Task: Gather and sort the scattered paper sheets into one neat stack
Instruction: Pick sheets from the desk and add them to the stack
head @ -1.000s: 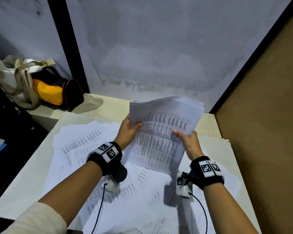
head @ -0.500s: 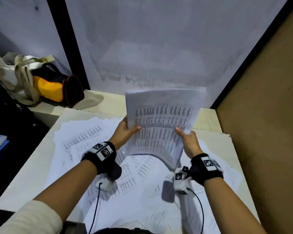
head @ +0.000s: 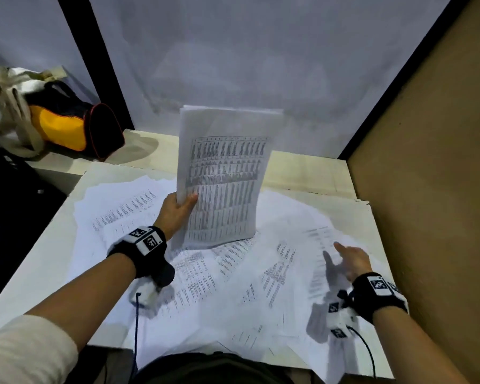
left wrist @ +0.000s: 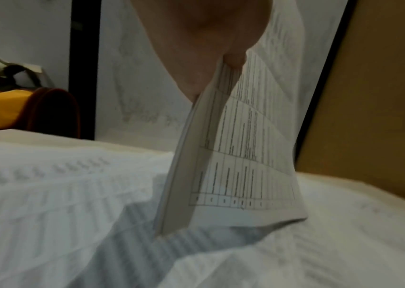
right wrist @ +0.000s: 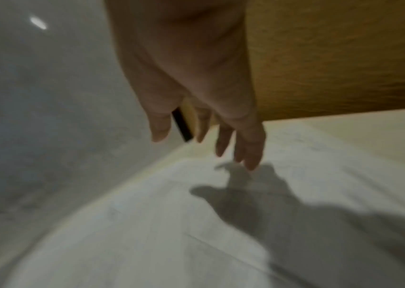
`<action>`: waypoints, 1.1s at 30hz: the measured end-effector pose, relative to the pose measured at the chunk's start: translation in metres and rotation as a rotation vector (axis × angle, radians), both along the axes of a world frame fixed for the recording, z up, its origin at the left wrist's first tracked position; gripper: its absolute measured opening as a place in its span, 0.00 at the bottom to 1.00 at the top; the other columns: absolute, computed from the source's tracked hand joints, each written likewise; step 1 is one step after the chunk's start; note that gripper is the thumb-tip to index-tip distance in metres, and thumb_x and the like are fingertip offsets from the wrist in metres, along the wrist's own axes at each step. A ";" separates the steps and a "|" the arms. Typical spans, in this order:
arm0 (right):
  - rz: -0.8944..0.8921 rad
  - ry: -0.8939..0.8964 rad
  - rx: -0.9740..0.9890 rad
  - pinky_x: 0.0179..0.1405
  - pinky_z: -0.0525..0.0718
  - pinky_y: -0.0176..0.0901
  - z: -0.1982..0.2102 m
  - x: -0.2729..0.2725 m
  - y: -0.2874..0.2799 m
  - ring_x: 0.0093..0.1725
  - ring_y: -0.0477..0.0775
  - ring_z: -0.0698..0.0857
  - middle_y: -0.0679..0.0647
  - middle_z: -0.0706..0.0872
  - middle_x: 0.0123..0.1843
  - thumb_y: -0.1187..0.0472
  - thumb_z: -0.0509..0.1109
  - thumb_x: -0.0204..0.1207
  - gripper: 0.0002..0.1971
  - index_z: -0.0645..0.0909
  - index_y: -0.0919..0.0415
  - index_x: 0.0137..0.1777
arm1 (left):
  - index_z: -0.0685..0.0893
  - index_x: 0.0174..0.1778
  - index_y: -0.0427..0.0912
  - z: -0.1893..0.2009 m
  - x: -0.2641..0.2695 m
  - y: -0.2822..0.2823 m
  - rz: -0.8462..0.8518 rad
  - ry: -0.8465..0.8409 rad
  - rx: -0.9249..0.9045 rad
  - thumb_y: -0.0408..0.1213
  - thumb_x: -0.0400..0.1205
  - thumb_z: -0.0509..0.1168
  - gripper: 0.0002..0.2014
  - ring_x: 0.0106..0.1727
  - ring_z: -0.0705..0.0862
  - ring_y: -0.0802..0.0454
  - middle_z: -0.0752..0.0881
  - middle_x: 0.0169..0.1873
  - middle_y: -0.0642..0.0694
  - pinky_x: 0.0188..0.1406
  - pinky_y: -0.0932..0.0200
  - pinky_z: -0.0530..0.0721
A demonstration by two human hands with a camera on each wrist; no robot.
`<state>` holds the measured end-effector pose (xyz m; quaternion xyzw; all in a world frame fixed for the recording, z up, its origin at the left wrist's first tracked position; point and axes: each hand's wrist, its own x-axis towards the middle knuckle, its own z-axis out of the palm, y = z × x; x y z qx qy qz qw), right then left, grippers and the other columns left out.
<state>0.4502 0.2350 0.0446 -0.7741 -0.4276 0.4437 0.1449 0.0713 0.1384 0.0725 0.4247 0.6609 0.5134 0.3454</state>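
One bundle of printed sheets (head: 222,178) stands upright on its lower edge among the loose sheets (head: 233,278) strewn across the table (head: 31,259), held at its left edge by the left hand (head: 175,214), thumb on the printed face and fingers behind. The left wrist view shows the same pinch closing on the bundle's edge. The right hand (head: 349,259) holds nothing; its fingers are spread and relaxed just above the papers at the right of the table, near the brown wall panel (head: 427,162).

By the look of it, the gathering is partway through: part of the pile is collected, many sheets lie unsorted. The next move likely calls for the right hand to pick up or slide a loose sheet from the right side and bring it to the bundle, keeping edges lined up.

How many sheets the bundle holds cannot be told. The print is too small to read. The right wrist view is blurred, and whether those fingertips touch paper is unclear. A yellow and black bag (head: 67,123) sits far left.
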 end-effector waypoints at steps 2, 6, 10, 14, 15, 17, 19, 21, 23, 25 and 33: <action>-0.163 -0.166 -0.150 0.72 0.68 0.63 -0.024 0.019 -0.018 0.66 0.69 0.73 0.72 0.71 0.72 0.42 0.71 0.71 0.38 0.70 0.72 0.69 | 0.82 0.42 0.41 -0.005 -0.004 -0.003 0.032 0.016 -0.004 0.37 0.85 0.56 0.10 0.31 0.84 0.67 0.83 0.34 0.49 0.34 0.71 0.83; -0.363 -0.358 -0.208 0.78 0.52 0.65 -0.032 0.021 -0.051 0.80 0.72 0.52 0.68 0.48 0.82 0.39 0.67 0.72 0.50 0.43 0.63 0.82 | 0.83 0.44 0.45 -0.008 -0.004 -0.002 0.049 -0.003 -0.023 0.38 0.85 0.57 0.09 0.38 0.86 0.62 0.85 0.38 0.51 0.43 0.58 0.84; -0.457 -0.093 -0.158 0.68 0.72 0.58 -0.041 0.020 -0.040 0.64 0.68 0.78 0.69 0.73 0.72 0.47 0.74 0.70 0.44 0.59 0.70 0.77 | 0.80 0.42 0.41 -0.004 0.001 0.001 0.042 0.046 -0.005 0.37 0.85 0.57 0.09 0.36 0.80 0.59 0.81 0.33 0.53 0.37 0.63 0.77; -0.407 0.218 -0.017 0.56 0.84 0.60 -0.045 0.015 -0.042 0.45 0.64 0.87 0.66 0.87 0.52 0.60 0.83 0.53 0.35 0.79 0.73 0.60 | 0.78 0.40 0.41 -0.004 0.002 0.000 0.031 0.043 -0.010 0.36 0.85 0.57 0.09 0.32 0.78 0.59 0.78 0.29 0.53 0.35 0.63 0.76; -0.411 0.229 -0.002 0.57 0.83 0.65 -0.040 0.012 -0.045 0.48 0.66 0.87 0.66 0.87 0.53 0.60 0.84 0.49 0.38 0.78 0.71 0.61 | 0.77 0.37 0.42 -0.004 0.002 -0.001 0.032 0.047 -0.018 0.36 0.85 0.57 0.11 0.30 0.76 0.59 0.76 0.27 0.52 0.34 0.63 0.75; -0.487 0.196 0.030 0.60 0.80 0.66 -0.039 0.015 -0.046 0.55 0.69 0.85 0.67 0.83 0.62 0.59 0.83 0.53 0.41 0.72 0.66 0.68 | 0.74 0.31 0.43 -0.005 0.000 -0.003 0.029 0.049 -0.029 0.37 0.85 0.57 0.14 0.27 0.73 0.55 0.73 0.25 0.50 0.32 0.63 0.73; -0.614 0.123 0.016 0.60 0.79 0.54 -0.034 0.023 -0.054 0.59 0.67 0.82 0.66 0.80 0.65 0.55 0.81 0.58 0.43 0.67 0.67 0.72 | 0.76 0.31 0.41 -0.008 -0.002 -0.006 0.024 0.041 -0.043 0.39 0.85 0.57 0.15 0.29 0.72 0.51 0.73 0.26 0.46 0.34 0.60 0.74; -0.691 0.123 -0.022 0.53 0.78 0.47 -0.040 0.033 -0.066 0.55 0.64 0.83 0.63 0.82 0.63 0.51 0.80 0.59 0.40 0.71 0.70 0.69 | 0.79 0.37 0.32 -0.011 -0.003 -0.008 0.025 0.032 -0.046 0.40 0.85 0.57 0.16 0.33 0.74 0.50 0.75 0.30 0.40 0.37 0.56 0.75; -0.646 0.197 -0.073 0.51 0.79 0.48 -0.044 0.030 -0.076 0.54 0.64 0.83 0.61 0.82 0.61 0.51 0.80 0.61 0.35 0.75 0.70 0.64 | 0.80 0.40 0.28 -0.014 -0.002 -0.008 0.031 0.024 -0.045 0.40 0.84 0.58 0.17 0.36 0.75 0.49 0.76 0.32 0.39 0.39 0.53 0.75; -0.538 0.269 -0.119 0.45 0.80 0.48 -0.048 0.022 -0.081 0.55 0.65 0.82 0.58 0.81 0.60 0.54 0.80 0.63 0.31 0.77 0.69 0.62 | 0.80 0.42 0.27 -0.015 0.000 -0.008 0.027 0.014 -0.046 0.40 0.84 0.58 0.17 0.38 0.76 0.48 0.77 0.34 0.38 0.41 0.51 0.76; -0.387 -0.045 0.211 0.58 0.79 0.49 -0.006 -0.003 -0.061 0.60 0.68 0.83 0.70 0.83 0.62 0.62 0.73 0.74 0.21 0.79 0.74 0.63 | 0.80 0.39 0.36 -0.005 0.008 -0.014 -0.026 -0.010 -0.027 0.39 0.84 0.58 0.13 0.37 0.79 0.49 0.79 0.35 0.39 0.39 0.58 0.80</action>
